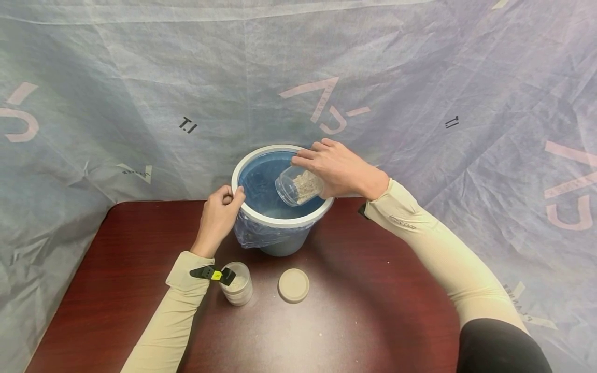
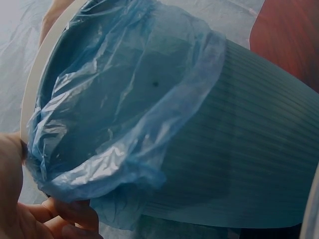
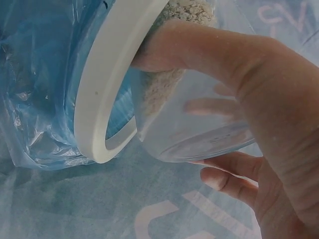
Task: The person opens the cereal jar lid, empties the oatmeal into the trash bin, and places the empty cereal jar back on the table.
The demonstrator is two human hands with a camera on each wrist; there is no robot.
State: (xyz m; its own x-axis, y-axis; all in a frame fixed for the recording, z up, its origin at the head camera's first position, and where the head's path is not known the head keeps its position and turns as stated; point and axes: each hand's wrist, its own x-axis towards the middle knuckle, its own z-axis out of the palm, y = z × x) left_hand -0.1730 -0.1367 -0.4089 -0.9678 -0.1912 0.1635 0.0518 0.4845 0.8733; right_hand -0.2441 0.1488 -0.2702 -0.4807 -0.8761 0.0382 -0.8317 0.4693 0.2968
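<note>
A grey bin (image 1: 284, 243) with a white rim (image 1: 261, 220) and a blue plastic liner (image 1: 261, 181) stands at the back of the dark red table (image 1: 373, 290). My right hand (image 1: 338, 168) grips a clear jar (image 1: 298, 186) of pale grainy stuff, tilted mouth-down over the bin's inside. In the right wrist view the jar (image 3: 199, 134) lies against the rim (image 3: 107, 94), my fingers (image 3: 219, 55) wrapped round it. My left hand (image 1: 219, 215) grips the bin's left rim; the left wrist view shows its fingers (image 2: 60, 216) under the bunched liner (image 2: 114, 114).
A second open jar (image 1: 238, 285) with pale grains stands by my left wrist. A round beige lid (image 1: 294, 285) lies flat in front of the bin. A few crumbs dot the table. A printed plastic sheet (image 1: 140, 77) hangs behind and at both sides.
</note>
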